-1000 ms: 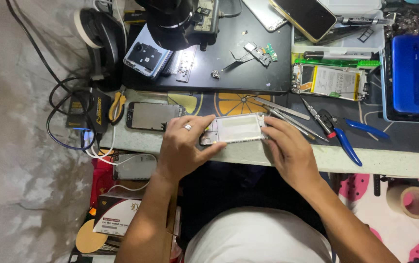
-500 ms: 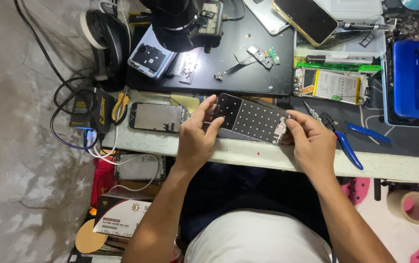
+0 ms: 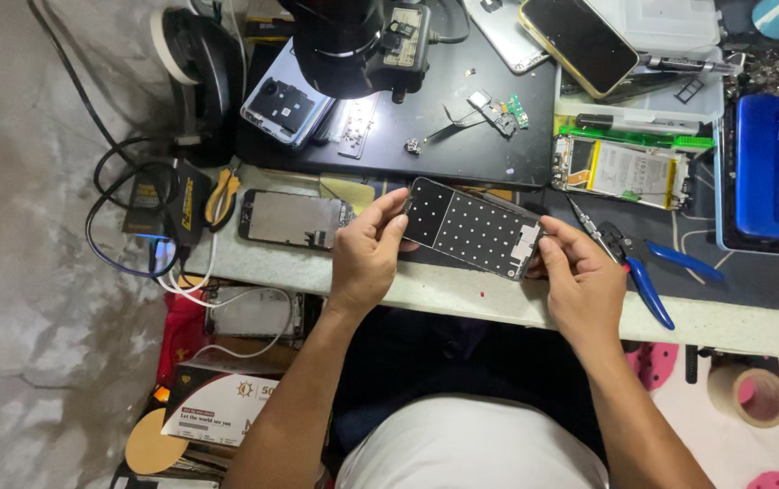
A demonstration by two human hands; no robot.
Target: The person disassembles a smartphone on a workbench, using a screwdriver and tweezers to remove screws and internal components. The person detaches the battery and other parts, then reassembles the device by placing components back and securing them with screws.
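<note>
Both hands hold a flat black phone panel with a grid of small white dots, just above the front edge of the workbench. My left hand pinches its left end with thumb and fingers. My right hand grips its right end, where a pale bracket shows. The panel lies tilted, left end farther from me.
A microscope head hangs over a black mat with tweezers and small circuit parts. A disassembled phone lies left, blue-handled pliers right, a blue case far right. Cables hang left; a tape roll sits below.
A second ago the hands held a pale panel face low near the bench edge. It was then turned over to its black dotted side and raised slightly.
</note>
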